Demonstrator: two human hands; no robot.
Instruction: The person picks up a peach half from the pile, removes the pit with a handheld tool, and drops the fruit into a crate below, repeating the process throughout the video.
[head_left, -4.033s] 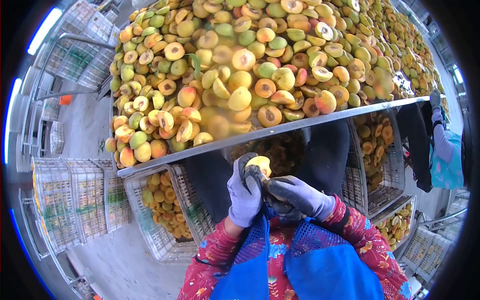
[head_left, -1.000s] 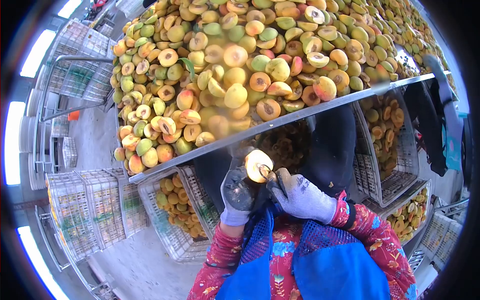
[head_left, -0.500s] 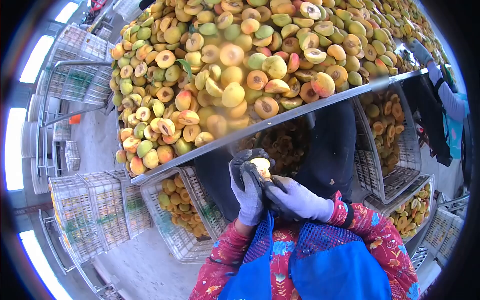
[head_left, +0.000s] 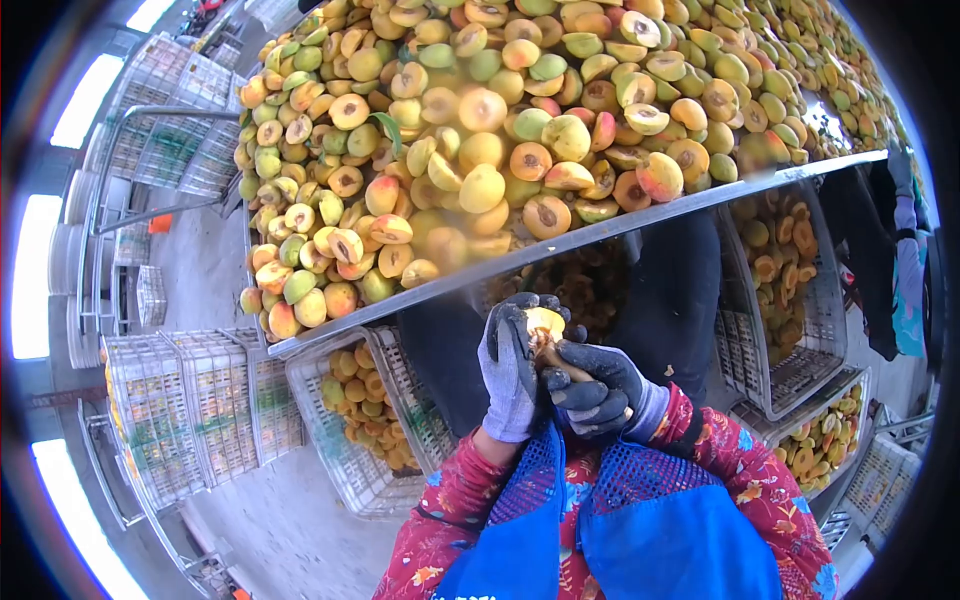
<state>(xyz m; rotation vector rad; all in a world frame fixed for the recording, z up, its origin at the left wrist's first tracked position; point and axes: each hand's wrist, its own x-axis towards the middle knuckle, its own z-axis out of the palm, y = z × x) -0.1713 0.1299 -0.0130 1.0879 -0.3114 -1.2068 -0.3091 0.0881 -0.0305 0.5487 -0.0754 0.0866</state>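
In front of my body, both gloved hands meet just below the table edge. My left hand [head_left: 510,365] is closed around a yellow peach half [head_left: 543,321], its cut side and brown stone hollow facing up. My right hand [head_left: 605,388] is closed on a slim tool with a tan handle [head_left: 571,369], whose near end pokes out under the fingers. The tool's tip lies against the peach half and is hidden from sight. Above my hands, halved peaches [head_left: 482,188] with green, yellow and red skins are heaped on the table.
A metal table edge [head_left: 620,229] runs across in front of me. Crates of peach halves stand left [head_left: 330,440] and right [head_left: 740,345] of my legs. More fruit lies in shadow between my knees. A co-worker's sleeve [head_left: 908,255] is at far right.
My right hand has turned, its fingers now curled up and the tan handle showing. More of the peach half's brown hollow shows. The co-worker's hand has left the fruit pile.
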